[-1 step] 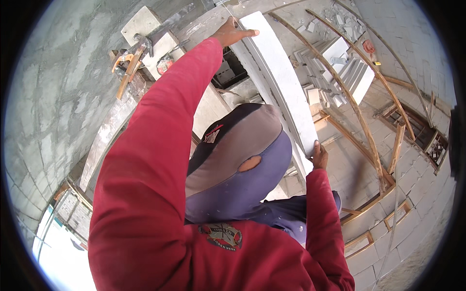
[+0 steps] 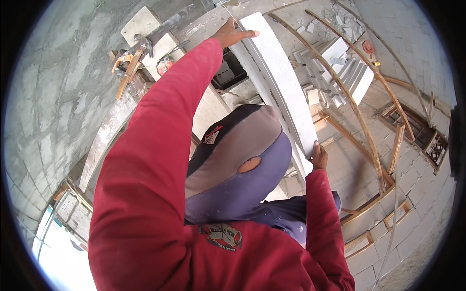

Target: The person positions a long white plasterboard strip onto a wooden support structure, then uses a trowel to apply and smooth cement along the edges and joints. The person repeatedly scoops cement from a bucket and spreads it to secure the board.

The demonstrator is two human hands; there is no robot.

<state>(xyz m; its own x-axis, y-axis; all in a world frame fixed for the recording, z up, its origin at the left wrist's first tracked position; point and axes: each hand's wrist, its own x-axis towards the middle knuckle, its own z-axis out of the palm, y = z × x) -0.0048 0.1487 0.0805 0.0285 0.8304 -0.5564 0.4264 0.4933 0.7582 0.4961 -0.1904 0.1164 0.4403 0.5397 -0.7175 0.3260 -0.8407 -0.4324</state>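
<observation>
My left hand (image 2: 235,33) grips the far end of a long white block (image 2: 274,68), thumb across its top face. My right hand (image 2: 319,156) grips the near end of the same block at lower right. The block lies alongside a second white piece (image 2: 259,80), with a rough grey edge between them. My bent knee (image 2: 242,145), in grey and blue trousers with a hole, sits just left of the block, between my arms.
A board ledge (image 2: 162,46) at upper left carries a hammer (image 2: 148,43), an orange-handled tool (image 2: 121,62) and wood offcuts. Stacked white blocks (image 2: 352,77), rubble (image 2: 340,26) and long timber poles (image 2: 349,92) lie at right. A rough grey wall (image 2: 63,97) rises at left.
</observation>
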